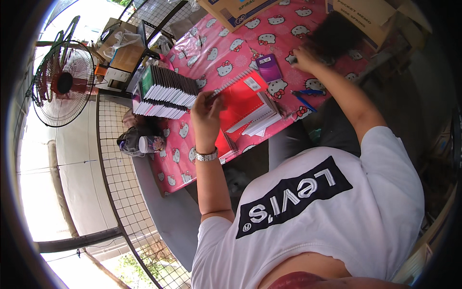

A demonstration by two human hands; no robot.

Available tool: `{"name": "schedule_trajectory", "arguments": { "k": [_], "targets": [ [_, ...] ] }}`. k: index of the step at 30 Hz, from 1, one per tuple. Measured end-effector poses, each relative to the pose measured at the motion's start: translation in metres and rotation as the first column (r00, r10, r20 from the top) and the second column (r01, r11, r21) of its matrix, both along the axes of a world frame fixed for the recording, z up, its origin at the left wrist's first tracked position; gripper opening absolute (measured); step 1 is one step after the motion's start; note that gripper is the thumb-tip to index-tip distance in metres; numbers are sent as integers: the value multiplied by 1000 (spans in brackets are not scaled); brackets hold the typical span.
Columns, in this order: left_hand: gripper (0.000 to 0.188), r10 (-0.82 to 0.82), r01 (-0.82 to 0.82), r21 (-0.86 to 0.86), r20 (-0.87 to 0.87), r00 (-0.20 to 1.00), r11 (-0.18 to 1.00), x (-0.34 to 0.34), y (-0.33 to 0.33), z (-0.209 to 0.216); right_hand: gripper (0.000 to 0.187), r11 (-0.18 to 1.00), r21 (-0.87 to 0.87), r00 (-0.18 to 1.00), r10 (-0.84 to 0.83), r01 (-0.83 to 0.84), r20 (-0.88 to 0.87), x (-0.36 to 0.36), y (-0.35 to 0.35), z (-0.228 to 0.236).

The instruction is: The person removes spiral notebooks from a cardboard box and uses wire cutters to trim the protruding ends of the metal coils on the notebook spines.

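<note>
My left hand (pixel 208 111), with a metal-band watch at the wrist, is closed with its fingertips beside the coil-bound edge of a red notebook (pixel 240 96). Whether it grips the coil or something thin, I cannot make out. The notebook lies on a stack of white-paged books (pixel 262 123). Farther right, my right hand (pixel 306 59) is raised over the table with fingers curled, next to a dark, blurred heap (pixel 337 36); what those fingers hold is too small to tell. A small purple notebook (pixel 269 68) rests between my hands. Two blue pens (pixel 308 92) lie nearer to me.
Tall stacks of dark-covered notebooks (pixel 168 89) stand on the left of the pink patterned tablecloth (pixel 224 53). Cardboard boxes (pixel 236 12) sit at the far edge and far right. A cup (pixel 151 144) and dark bag are at the left edge, a fan (pixel 64 83) beyond.
</note>
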State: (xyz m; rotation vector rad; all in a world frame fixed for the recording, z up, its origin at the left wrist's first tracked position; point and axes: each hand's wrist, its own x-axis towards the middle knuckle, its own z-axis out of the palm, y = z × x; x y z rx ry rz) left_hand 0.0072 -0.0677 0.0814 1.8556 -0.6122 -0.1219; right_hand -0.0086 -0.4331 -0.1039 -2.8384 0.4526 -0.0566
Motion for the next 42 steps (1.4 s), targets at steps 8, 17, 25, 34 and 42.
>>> {"name": "schedule_trajectory", "arguments": {
  "k": [8, 17, 25, 34, 42],
  "targets": [
    [13, 194, -240, -380, -157, 968, 893, -27, -7, -14, 71, 980, -42, 959, 197, -193, 203, -133, 84, -51],
    [16, 301, -291, -116, 594, 746, 950, -35, -31, -19, 57, 683, 340, 557, 117, -646, 822, -117, 143, 135],
    [19, 342, -376, -99, 669, 660, 921, -50, -24, -6, 47, 439, 545, 686, 285, -714, 670, -96, 155, 165],
    [12, 697, -619, -530, -71, 713, 579, -29, 88, -53, 41, 688, 451, 672, 74, -569, 736, -81, 137, 149],
    [18, 480, -554, 311, 285, 830, 772, 1, 155, -88, 48, 959, 168, 969, 208, -228, 131, -112, 63, -22]
  ]
}}
